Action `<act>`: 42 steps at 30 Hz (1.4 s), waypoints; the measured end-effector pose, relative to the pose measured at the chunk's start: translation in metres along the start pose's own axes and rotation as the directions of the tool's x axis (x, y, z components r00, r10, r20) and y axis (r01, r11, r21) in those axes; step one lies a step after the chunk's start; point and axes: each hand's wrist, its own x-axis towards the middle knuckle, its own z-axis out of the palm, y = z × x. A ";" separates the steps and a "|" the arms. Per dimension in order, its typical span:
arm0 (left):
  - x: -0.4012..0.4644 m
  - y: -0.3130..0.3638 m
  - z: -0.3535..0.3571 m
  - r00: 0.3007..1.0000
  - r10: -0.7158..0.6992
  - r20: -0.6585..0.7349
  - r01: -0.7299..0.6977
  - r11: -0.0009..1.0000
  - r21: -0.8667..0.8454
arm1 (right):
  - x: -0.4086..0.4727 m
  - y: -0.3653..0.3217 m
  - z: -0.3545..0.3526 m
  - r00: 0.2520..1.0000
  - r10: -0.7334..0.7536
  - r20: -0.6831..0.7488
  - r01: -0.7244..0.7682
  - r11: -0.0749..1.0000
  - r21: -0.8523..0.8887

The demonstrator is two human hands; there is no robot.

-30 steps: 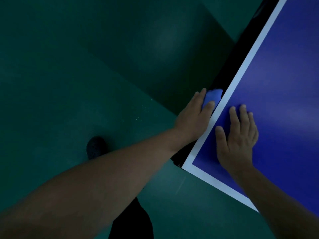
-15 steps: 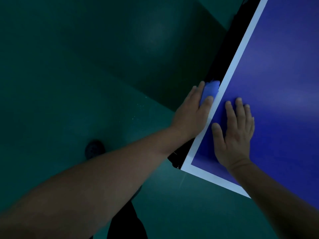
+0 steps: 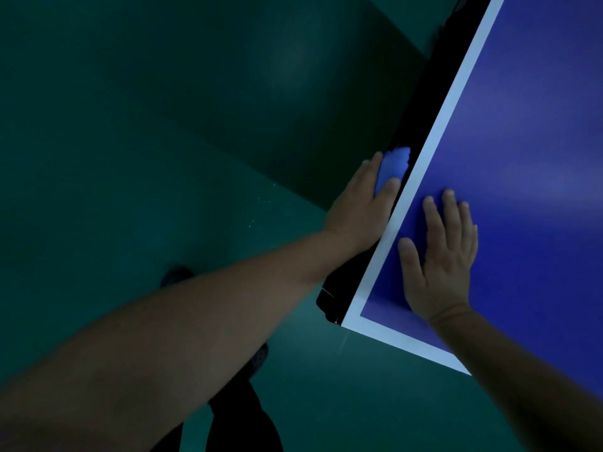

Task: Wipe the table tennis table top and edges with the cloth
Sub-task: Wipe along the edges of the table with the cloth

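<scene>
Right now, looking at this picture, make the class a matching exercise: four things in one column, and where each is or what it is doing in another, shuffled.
Things
1. left hand
2. right hand
3. blue cloth
4. shoe

States
A. flat on the blue table top
B. on the green floor
C. presses the cloth
D. against the table's dark side edge

Pairs: 1-C, 2-A, 3-D, 4-B

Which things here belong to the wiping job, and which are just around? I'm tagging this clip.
Part of the job:
cloth, pressed to the table's dark side edge by the left hand
table, blue top with white border
right hand, flat on the top

Just around:
green floor
shoe
</scene>
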 end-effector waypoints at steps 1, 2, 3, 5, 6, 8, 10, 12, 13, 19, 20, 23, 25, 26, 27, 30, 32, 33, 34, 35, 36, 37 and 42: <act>0.002 -0.002 -0.001 1.000 -0.011 -0.006 0.010 1.000 -0.026 | 0.000 0.000 -0.001 1.000 0.000 0.002 0.000 1.000 -0.001; -0.005 -0.006 -0.001 1.000 -0.011 0.004 0.012 0.998 -0.058 | 0.001 0.000 -0.001 1.000 0.000 0.004 0.000 1.000 0.000; -0.022 -0.011 -0.002 1.000 -0.016 0.015 0.017 0.997 -0.077 | 0.001 0.000 -0.001 1.000 -0.001 0.004 0.001 1.000 0.002; -0.067 -0.025 -0.004 0.998 -0.057 0.023 0.059 0.997 -0.051 | 0.001 0.001 -0.001 1.000 -0.008 -0.001 0.008 1.000 0.001; -0.092 -0.030 -0.004 0.996 -0.080 0.026 0.081 0.996 -0.041 | 0.001 0.002 -0.001 1.000 -0.013 -0.003 0.013 1.000 0.000; -0.127 -0.034 -0.004 0.998 -0.059 0.023 0.060 0.997 -0.043 | 0.002 0.002 0.000 1.000 -0.017 -0.005 0.017 1.000 -0.001; -0.121 -0.032 -0.001 0.999 -0.033 0.010 0.033 0.999 -0.027 | 0.002 0.003 0.000 1.000 -0.015 -0.008 0.015 1.000 -0.004; -0.089 -0.025 0.002 1.000 -0.021 0.009 0.021 1.000 0.021 | 0.002 0.002 0.001 1.000 -0.015 -0.005 0.015 1.000 -0.008; -0.070 -0.019 0.002 1.000 -0.012 0.011 0.011 0.999 0.030 | 0.002 0.002 0.000 1.000 -0.013 -0.004 0.013 1.000 -0.009; -0.045 -0.009 -0.001 0.999 0.041 0.021 -0.041 0.999 0.019 | 0.002 0.002 0.000 1.000 -0.011 -0.007 0.011 1.000 -0.002; -0.067 -0.017 -0.002 0.999 0.038 0.034 -0.038 0.999 0.014 | 0.002 0.001 0.000 1.000 -0.010 -0.009 0.010 1.000 0.000; -0.133 -0.035 -0.006 0.998 0.021 0.054 -0.020 1.000 -0.016 | 0.001 0.002 0.001 1.000 -0.020 -0.014 0.020 1.000 -0.010; -0.141 -0.037 -0.003 0.997 -0.011 0.072 0.012 1.000 -0.009 | 0.002 0.002 0.000 1.000 -0.020 -0.010 0.019 1.000 -0.015; -0.133 -0.031 -0.002 0.997 -0.021 0.072 0.020 1.000 0.006 | 0.001 0.002 0.000 1.000 -0.017 -0.007 0.017 1.000 -0.016; -0.119 -0.024 -0.001 0.998 -0.018 0.060 0.016 0.999 0.032 | 0.001 0.002 0.000 1.000 -0.016 -0.004 0.016 1.000 -0.016; -0.058 -0.003 0.003 0.998 0.032 0.045 -0.035 0.997 0.068 | 0.002 0.002 0.000 1.000 -0.019 0.000 0.019 1.000 -0.017; -0.019 0.009 0.002 0.998 0.035 0.046 -0.038 0.998 0.045 | 0.001 0.002 0.000 1.000 -0.006 0.010 0.006 1.000 -0.019; -0.006 0.013 0.002 0.999 0.029 0.039 -0.031 0.999 0.040 | 0.001 0.002 0.000 1.000 0.000 0.015 0.000 1.000 -0.016; 0.000 0.015 0.003 0.999 0.024 0.026 -0.025 0.999 0.030 | 0.002 0.002 0.000 1.000 0.002 0.018 -0.001 1.000 -0.014; -0.001 0.015 0.004 1.000 0.020 0.012 -0.020 1.000 0.011 | 0.002 0.002 -0.001 1.000 0.000 0.019 0.000 1.000 -0.014; -0.010 0.013 0.004 1.000 0.017 0.005 -0.017 1.000 -0.011 | 0.002 0.002 -0.001 1.000 -0.004 0.019 0.004 1.000 -0.016; -0.025 0.009 0.003 1.000 0.020 0.009 -0.020 0.999 -0.027 | 0.002 0.002 -0.001 1.000 -0.008 0.017 0.008 1.000 -0.018; -0.118 -0.029 -0.005 0.996 0.020 0.092 -0.025 0.998 0.061 | 0.001 0.001 -0.001 1.000 -0.008 0.010 0.008 1.000 -0.011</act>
